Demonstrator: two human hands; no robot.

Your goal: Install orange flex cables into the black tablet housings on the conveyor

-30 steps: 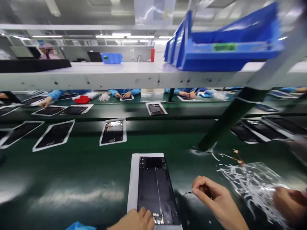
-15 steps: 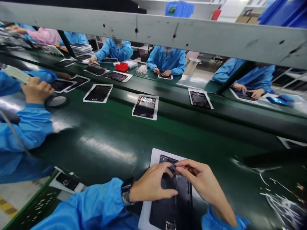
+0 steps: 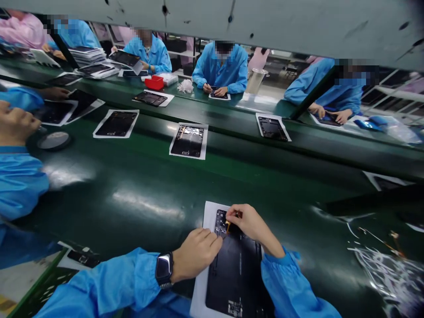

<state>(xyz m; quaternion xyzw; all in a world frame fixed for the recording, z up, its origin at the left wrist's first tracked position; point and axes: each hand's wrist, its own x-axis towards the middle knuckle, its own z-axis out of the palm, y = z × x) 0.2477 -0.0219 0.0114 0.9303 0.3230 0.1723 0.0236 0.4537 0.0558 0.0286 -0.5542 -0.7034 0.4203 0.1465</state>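
A black tablet back panel (image 3: 236, 269) lies on a white sheet (image 3: 200, 287) on the green belt in front of me. My left hand (image 3: 197, 252), with a dark watch (image 3: 164, 269) on the wrist, rests its curled fingers on the panel's left edge. My right hand (image 3: 248, 223) pinches a small orange strip (image 3: 228, 225) at the panel's top left corner, fingers pressed together.
More panels on white sheets (image 3: 188, 141) (image 3: 272, 128) (image 3: 115, 123) ride the belt. Co-workers in blue coats sit opposite (image 3: 220, 68) and at my left (image 3: 18, 176). A grey shelf beam (image 3: 232, 22) spans overhead. Peeled clear film scraps (image 3: 387, 269) lie right; a red box (image 3: 154, 82) stands far.
My view shifted down and left from the shelf to the panel. Both hands have moved onto the panel's upper left; my right hand now presses a small strip at its corner.
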